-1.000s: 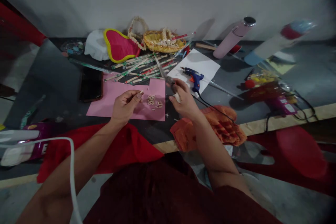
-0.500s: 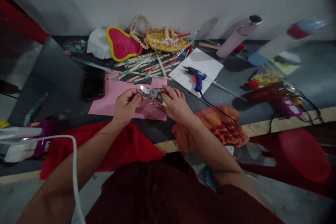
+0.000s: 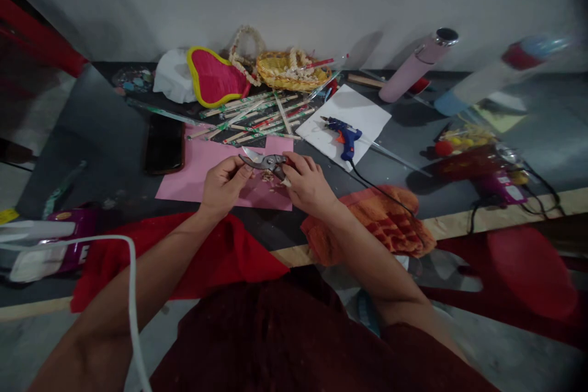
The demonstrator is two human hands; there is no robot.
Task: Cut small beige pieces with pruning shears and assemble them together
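My right hand (image 3: 309, 182) is wrapped round the handles of a pair of pruning shears (image 3: 266, 162), whose blades point left and stand apart. My left hand (image 3: 225, 185) is closed in a pinch beside the blade tips; what sits between its thumb and fingers is too small to make out. Under both hands lies a pink sheet of paper (image 3: 193, 165), with a small heap of cut bits (image 3: 267, 176) below the shears. Behind it several paper-wrapped wooden chopsticks (image 3: 248, 113) are spread in a loose pile.
A blue glue gun (image 3: 343, 136) rests on a white sheet (image 3: 372, 107), its cord running over an orange towel (image 3: 386, 214). A phone (image 3: 164, 144) lies left. At the back are a yellow basket (image 3: 275, 78), a red-and-yellow shape (image 3: 214, 76) and a pink flask (image 3: 413, 67).
The shears' blades look slightly wider apart than before. Both hands keep nearly the same place over the pink paper.
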